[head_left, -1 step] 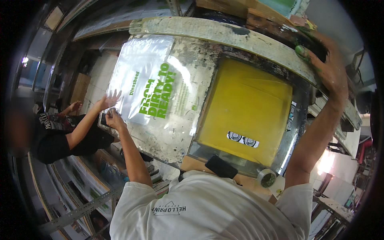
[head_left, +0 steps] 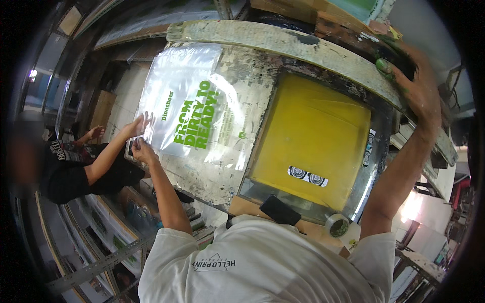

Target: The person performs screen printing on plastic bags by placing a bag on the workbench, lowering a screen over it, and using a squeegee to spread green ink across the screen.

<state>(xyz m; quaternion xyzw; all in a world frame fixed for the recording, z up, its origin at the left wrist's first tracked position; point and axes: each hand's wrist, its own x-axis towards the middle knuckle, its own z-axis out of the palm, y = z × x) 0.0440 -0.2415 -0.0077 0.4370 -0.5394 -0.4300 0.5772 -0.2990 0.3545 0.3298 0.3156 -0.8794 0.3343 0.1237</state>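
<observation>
A clear plastic bag [head_left: 174,65] with green printing lies on the pale, paint-worn table [head_left: 242,65] at the left. My left hand [head_left: 145,153] pinches its near left edge, thumb and fingers together. Just beyond it, a co-worker's hand [head_left: 134,126] is at the same edge of the bag. At the far right, my right hand [head_left: 417,91] is closed round the end of a dark, ink-stained wooden bar [head_left: 343,31], with green ink on the thumb. Part of that grip is hidden behind the hand.
A yellow mesh panel [head_left: 313,136] with black-and-white stickers sits in a dark frame right of the bag. A long pale wooden beam [head_left: 242,31] crosses behind. Nearer me are a black phone [head_left: 280,210] and a tape roll [head_left: 337,225]. A co-worker [head_left: 65,166] stands at the left.
The bag has slid slightly left, and my left hand has shifted with it. The co-worker's spread fingers have drawn back to the bag's edge. My right hand keeps its hold.
</observation>
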